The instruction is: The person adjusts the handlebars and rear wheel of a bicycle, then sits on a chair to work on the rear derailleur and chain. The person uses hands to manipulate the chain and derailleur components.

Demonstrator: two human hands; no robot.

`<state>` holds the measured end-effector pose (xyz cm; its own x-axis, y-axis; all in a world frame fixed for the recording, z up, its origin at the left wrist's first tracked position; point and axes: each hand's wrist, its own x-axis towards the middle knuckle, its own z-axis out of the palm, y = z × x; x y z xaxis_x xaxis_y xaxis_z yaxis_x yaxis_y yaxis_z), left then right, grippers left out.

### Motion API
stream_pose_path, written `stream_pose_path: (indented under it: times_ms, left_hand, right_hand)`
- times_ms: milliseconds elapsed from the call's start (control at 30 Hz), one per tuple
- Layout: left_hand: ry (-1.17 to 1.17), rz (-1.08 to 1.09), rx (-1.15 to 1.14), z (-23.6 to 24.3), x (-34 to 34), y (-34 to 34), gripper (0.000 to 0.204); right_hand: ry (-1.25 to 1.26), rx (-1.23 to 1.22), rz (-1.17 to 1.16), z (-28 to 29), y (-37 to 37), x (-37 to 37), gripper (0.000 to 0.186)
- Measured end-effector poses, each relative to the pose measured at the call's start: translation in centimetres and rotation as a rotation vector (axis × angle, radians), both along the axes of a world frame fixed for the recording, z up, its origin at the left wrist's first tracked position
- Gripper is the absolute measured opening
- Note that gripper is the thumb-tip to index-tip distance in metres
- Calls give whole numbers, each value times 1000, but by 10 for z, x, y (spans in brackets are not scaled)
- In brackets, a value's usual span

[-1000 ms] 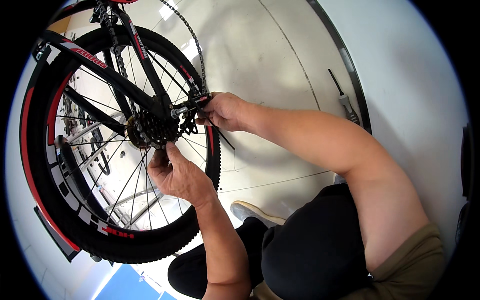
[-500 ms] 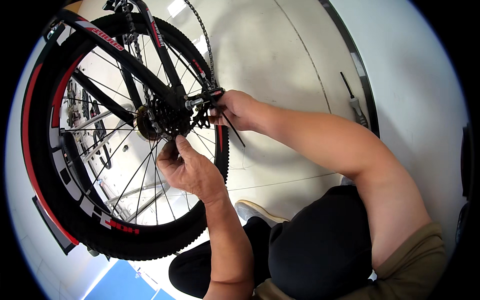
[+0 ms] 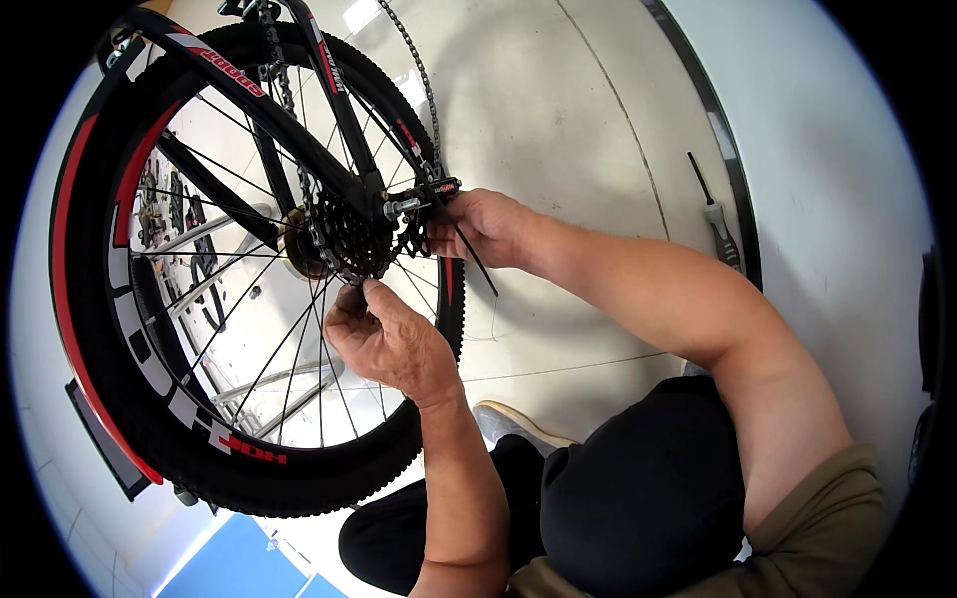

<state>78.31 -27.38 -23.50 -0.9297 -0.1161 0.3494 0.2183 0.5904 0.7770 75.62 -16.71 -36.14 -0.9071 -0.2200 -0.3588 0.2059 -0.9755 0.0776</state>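
My left hand [image 3: 394, 346] points up from below, thumb and fingers bunched close together at the chain [image 3: 318, 227], where it wraps the bottom of the cassette [image 3: 356, 235]; can't tell if they've actually got hold of it. My right hand [image 3: 488, 226] is in from the side, curled at the derailleur [image 3: 411, 239], fingertips partly hidden, so no clue on grip. Cassette's just above my left fingers.

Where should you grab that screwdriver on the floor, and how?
Take the screwdriver by its thick grey handle, probably from above, with your fingers coming in from the left. It lies flat, and the handle is much wider than the thin dark shaft, so there's more to hold. The dark strip runs close along its right; open floor is on its left.
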Motion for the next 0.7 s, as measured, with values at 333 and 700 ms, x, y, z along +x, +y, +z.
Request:
stream_pose_path:
  times_ms: [333, 700]
  left_hand:
    - [-26, -57, 130, 8, 2, -1, 22]
    - [26, -1, 210, 9, 4, -9, 21]
  right_hand:
    - [-444, 401, -27, 6, 39, 7, 25]
    - [-218, 998, -391, 145, 82, -11, 34]
